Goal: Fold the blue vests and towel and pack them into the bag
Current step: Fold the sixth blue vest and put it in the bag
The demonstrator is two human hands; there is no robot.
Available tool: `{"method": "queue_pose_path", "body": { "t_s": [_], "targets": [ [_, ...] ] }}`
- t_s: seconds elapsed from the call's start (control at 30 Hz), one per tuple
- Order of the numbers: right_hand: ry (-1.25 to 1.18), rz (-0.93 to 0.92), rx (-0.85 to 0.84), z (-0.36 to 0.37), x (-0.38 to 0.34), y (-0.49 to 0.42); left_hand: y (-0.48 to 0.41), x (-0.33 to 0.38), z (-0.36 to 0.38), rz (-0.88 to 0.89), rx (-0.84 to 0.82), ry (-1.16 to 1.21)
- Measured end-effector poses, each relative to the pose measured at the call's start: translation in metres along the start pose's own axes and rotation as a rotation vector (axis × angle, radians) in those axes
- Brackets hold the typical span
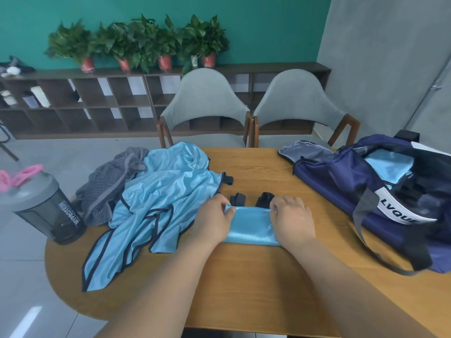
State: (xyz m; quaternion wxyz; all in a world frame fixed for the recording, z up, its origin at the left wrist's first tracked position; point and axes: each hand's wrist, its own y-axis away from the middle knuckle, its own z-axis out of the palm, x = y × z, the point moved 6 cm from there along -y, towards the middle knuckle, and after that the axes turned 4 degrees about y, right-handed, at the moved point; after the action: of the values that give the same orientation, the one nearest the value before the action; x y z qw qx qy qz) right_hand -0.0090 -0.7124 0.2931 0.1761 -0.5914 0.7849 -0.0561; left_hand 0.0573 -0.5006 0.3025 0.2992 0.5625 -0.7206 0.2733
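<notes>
Left hand [214, 217] and right hand [291, 215]: each pinches a far corner of the folded vest [251, 226], fingers curled over its far edge. The vest lies flat on the bench [244, 289], between the two hands. Two black strap ends [238, 198] lie just beyond it. Left of it: loose blue vests [166, 196] heaped, partly over the bench edge; grey striped towel [114, 186] crumpled against them. Shaker bottle [46, 211] at far left. Navy bag [346, 186] on the right, open, blue fabric [388, 167] inside.
</notes>
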Motion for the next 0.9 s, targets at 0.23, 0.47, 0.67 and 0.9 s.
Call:
{"method": "queue_pose_path", "body": {
  "t_s": [0.23, 0.47, 0.67, 0.9],
  "targets": [
    [0.246, 0.013, -0.009, -0.005, -0.012, 0.001, 0.031, 0.043, 0.019, 0.697, 0.115, -0.372],
    [0.072, -0.255, -0.066, 0.004, -0.028, 0.032, 0.041, 0.014, 0.041, 0.560, -0.139, -0.535],
    [0.039, -0.192, -0.312, 0.019, -0.014, 0.033, 0.038, 0.005, 0.044, 0.427, -0.208, -0.578],
    [0.076, -0.155, -0.365, 0.023, -0.016, 0.031, 0.027, 0.000, 0.048, 0.332, -0.282, -0.551]
  ]
}}
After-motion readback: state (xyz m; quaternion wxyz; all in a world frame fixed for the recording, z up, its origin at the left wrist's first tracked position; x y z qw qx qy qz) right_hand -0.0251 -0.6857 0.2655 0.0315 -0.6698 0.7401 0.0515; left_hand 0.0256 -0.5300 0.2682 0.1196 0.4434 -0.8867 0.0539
